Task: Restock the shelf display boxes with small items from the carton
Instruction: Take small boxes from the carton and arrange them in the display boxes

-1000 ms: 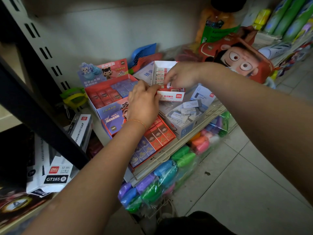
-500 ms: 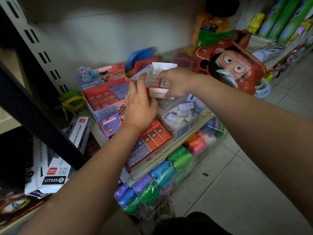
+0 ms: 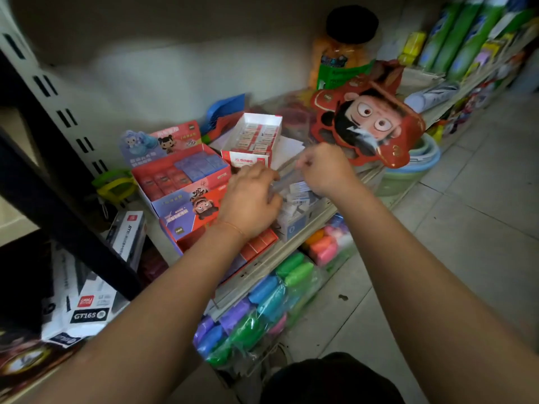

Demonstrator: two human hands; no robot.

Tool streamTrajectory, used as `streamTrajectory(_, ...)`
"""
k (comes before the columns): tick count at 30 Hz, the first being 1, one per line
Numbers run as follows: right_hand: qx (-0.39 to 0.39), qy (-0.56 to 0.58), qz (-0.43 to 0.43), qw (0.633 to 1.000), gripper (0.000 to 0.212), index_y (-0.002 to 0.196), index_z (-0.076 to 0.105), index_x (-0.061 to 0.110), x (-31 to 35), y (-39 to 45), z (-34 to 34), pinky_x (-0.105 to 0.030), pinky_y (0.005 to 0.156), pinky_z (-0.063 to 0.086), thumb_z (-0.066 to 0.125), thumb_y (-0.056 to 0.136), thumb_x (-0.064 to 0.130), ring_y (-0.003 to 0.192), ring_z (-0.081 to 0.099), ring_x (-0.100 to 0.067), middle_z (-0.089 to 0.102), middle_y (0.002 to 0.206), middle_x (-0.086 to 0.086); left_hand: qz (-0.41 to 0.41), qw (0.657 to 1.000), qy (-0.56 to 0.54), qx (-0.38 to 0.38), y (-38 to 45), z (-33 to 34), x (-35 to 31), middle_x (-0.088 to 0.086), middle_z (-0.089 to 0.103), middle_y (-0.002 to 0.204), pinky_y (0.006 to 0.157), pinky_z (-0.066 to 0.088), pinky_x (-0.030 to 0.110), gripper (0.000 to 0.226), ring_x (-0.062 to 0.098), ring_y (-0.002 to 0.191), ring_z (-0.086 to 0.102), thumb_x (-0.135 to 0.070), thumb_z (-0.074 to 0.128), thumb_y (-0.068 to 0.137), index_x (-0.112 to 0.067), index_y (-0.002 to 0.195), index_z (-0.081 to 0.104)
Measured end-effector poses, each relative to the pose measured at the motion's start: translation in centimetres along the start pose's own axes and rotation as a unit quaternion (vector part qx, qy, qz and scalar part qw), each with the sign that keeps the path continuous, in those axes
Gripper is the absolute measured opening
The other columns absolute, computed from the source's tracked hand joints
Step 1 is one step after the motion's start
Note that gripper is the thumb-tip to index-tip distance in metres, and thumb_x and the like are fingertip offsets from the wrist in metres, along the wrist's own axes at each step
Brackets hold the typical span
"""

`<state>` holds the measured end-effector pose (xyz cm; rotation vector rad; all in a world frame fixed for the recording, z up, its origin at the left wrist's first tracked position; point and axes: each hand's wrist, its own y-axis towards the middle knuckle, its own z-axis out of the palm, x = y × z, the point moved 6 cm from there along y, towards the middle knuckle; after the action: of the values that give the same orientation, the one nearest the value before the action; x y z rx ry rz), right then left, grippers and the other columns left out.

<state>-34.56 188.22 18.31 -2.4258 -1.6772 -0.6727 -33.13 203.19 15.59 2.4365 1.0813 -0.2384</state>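
A small red-and-white box (image 3: 253, 138) full of wrapped erasers stands open on the shelf, free of both hands. In front of it is a white display box (image 3: 300, 205) holding loose white erasers. My left hand (image 3: 250, 196) and my right hand (image 3: 326, 170) are over this white box with fingers curled. Between them they pinch a blurred clear plastic piece (image 3: 287, 177), the left at its near end and the right at its far end. What this piece is stays unclear.
Two red display boxes (image 3: 178, 173) of small packs sit left of the hands. A red cartoon-face pack (image 3: 370, 121) and an orange jar (image 3: 341, 56) stand at the right rear. Bags of coloured clay (image 3: 262, 304) hang below the shelf edge (image 3: 291, 249). A dark upright post (image 3: 58, 205) crosses the left.
The red-and-white eraser box was in both hands and now stands at the back of the shelf. Both hands let go of it, moved forward over the white box and took hold of the clear piece.
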Motion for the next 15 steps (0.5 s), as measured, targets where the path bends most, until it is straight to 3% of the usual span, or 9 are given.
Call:
streamTrajectory(3,0.007,0.040,0.075,0.996,0.027,0.104,0.073,0.009,-2.1,-2.5,1.4,-0.034,0.098,0.049,0.051,0.089,0.006,0.118,0.058,-0.028,0.067,0.122,-0.008,0.037,0.996,0.027,0.078,-0.6,1.9,-2.0,0.008,0.067,0.107,0.088,0.045,0.040,0.060,0.031,0.103,0.057,-0.047,0.030,0.076,-0.015,0.109,0.070)
streamTrajectory(7,-0.022,0.034,0.110,0.993,0.033,0.119,0.067,0.018,-1.6,-6.0,3.5,-0.039,0.101,0.042,0.057,0.088,0.014,0.125,0.045,-0.032,0.054,0.129,-0.012,0.043,0.995,0.039,0.075,-1.1,2.7,-1.9,0.012,0.068,0.096,0.082,0.048,0.043,0.063,0.035,0.095,0.058,-0.050,0.027,0.076,-0.013,0.099,0.072)
streamTrajectory(11,-0.001,0.018,0.100,0.995,0.037,0.122,0.062,0.034,-1.5,-6.0,3.2,-0.040,0.104,0.032,0.057,0.090,0.017,0.130,0.033,-0.032,0.042,0.137,-0.011,0.021,0.997,0.049,0.050,-0.6,2.1,-1.5,0.018,0.057,0.099,0.080,0.045,0.039,0.034,0.038,0.098,0.055,-0.039,0.065,0.084,-0.013,0.105,0.074)
streamTrajectory(15,0.043,0.004,0.084,0.996,0.037,0.124,0.058,0.039,-1.0,-5.8,3.6,-0.043,0.104,0.030,0.056,0.092,0.020,0.129,0.031,-0.031,0.040,0.136,-0.009,0.019,0.994,0.087,0.068,0.3,2.3,-1.9,0.015,0.066,0.103,0.080,0.044,0.037,0.034,0.034,0.102,0.060,-0.041,0.066,0.085,-0.020,0.112,0.069)
